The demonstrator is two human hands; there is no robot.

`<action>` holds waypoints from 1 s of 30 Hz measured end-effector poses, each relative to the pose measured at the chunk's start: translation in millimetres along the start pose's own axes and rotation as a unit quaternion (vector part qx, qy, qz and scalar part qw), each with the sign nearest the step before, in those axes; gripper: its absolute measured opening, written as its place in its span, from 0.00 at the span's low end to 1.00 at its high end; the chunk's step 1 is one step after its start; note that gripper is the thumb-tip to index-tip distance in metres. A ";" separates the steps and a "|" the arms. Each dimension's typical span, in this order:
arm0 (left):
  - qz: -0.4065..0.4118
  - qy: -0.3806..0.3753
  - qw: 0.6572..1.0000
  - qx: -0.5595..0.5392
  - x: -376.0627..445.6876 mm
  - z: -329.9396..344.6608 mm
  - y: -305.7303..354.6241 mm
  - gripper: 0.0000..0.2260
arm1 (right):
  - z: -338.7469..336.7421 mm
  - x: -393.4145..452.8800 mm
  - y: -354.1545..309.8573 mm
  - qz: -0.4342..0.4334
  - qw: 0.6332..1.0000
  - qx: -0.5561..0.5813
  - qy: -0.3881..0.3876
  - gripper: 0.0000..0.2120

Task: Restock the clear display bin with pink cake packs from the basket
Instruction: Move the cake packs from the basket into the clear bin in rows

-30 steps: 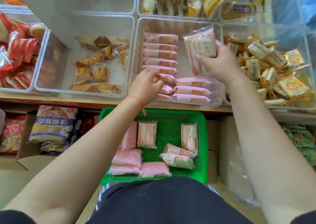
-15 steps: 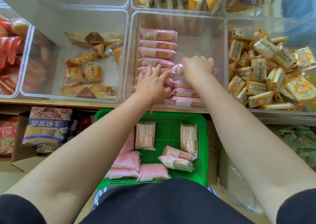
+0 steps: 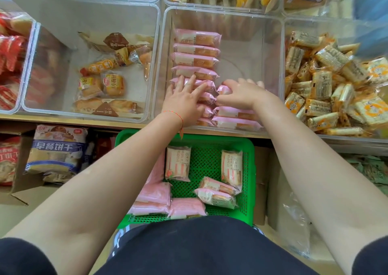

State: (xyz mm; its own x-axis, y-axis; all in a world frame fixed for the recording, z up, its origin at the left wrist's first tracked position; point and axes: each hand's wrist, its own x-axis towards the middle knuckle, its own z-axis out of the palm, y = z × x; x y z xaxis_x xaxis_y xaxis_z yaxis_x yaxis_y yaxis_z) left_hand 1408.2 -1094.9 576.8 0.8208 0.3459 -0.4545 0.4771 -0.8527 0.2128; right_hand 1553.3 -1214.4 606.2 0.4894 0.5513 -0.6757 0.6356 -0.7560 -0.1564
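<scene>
The clear display bin [image 3: 273, 50] in the middle of the shelf holds two rows of pink cake packs [image 3: 197, 57]. My left hand [image 3: 184, 98] lies flat with straight fingers on the left row, pressing the packs. My right hand [image 3: 241, 96] curls round one pink cake pack [image 3: 223, 90] at the far end of the shorter right row, low in the bin. Below the shelf, the green basket [image 3: 249, 169] holds several more pink cake packs [image 3: 186, 209], some face up, some showing their plain pink backs.
A clear bin with bread packs [image 3: 109, 81] stands to the left, and one heaped with yellow snack packs [image 3: 336, 86] to the right. More bins line the back row. Cardboard boxes with biscuit bags [image 3: 56, 148] sit under the shelf at left.
My right hand has brought the pack it held up above the bin down into the right row. My left hand went from a curled grip at the bin's front to lying flat on the left row.
</scene>
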 end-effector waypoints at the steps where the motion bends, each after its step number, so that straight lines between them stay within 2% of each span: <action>1: 0.000 0.001 1.000 -0.001 -0.2 0.0 0.8 0.28 | 1.4 1.1 0.6 0.003 1.000 -0.003 -0.005 0.28; 5: -0.003 0.002 1.000 -0.009 -0.4 -0.6 -1.9 0.28 | 2.1 10.1 3.5 0.014 0.999 0.032 -0.024 0.37; 8: -0.017 -0.002 0.999 -0.029 -8.4 -10.6 4.1 0.26 | -4.5 8.1 9.6 0.008 0.995 0.091 -0.036 0.38; 9: -0.023 0.011 0.999 -0.045 -14.2 -14.3 7.4 0.23 | -3.7 4.0 10.9 0.000 0.993 0.113 -0.021 0.38; 11: -0.016 0.094 0.992 -0.086 -29.2 -17.9 14.2 0.16 | 2.7 -9.3 11.1 -0.021 0.980 0.196 0.041 0.34; 13: -0.007 0.171 0.971 -0.166 -48.5 -18.9 22.4 0.09 | 12.0 -27.2 6.9 -0.054 0.938 0.322 0.116 0.23; 15: -0.004 0.156 0.967 -0.202 -64.0 -17.6 30.1 0.11 | 16.9 -51.3 1.7 -0.075 0.885 0.439 0.139 0.09; 17: 0.012 0.156 0.971 -0.184 -74.9 -17.0 32.9 0.15 | 19.8 -78.4 -1.2 -0.097 0.837 0.532 0.083 0.06; 19: 0.030 0.187 0.961 -0.204 -84.1 -22.1 30.7 0.15 | 24.0 -102.2 0.4 -0.113 0.811 0.574 -0.005 0.09; 22: 0.056 0.194 0.952 -0.229 -97.5 -22.9 28.6 0.14 | 42.5 -121.8 4.4 -0.105 0.823 0.544 -0.125 0.12; 25: 0.030 0.073 0.959 -0.273 -106.5 -5.0 29.0 0.13 | 77.5 -120.6 3.0 -0.049 0.861 0.467 -0.196 0.13; 27: -0.005 0.009 0.950 -0.312 -109.3 16.7 27.3 0.11 | 114.0 -109.1 2.3 -0.002 0.898 0.393 -0.198 0.11; 30: -0.051 -0.054 0.943 -0.325 -111.9 52.2 21.8 0.10 | 175.3 -95.4 2.2 0.041 0.949 0.267 -0.161 0.09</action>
State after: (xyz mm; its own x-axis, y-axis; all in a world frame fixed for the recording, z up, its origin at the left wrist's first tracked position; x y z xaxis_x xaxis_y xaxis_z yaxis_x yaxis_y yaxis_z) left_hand 1310.4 -1172.6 587.2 0.7399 0.3419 -0.5794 0.6727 -0.3854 0.6316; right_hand 1403.3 -1330.5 544.0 0.2624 0.4111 -0.8730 0.1670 -0.9104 -0.3785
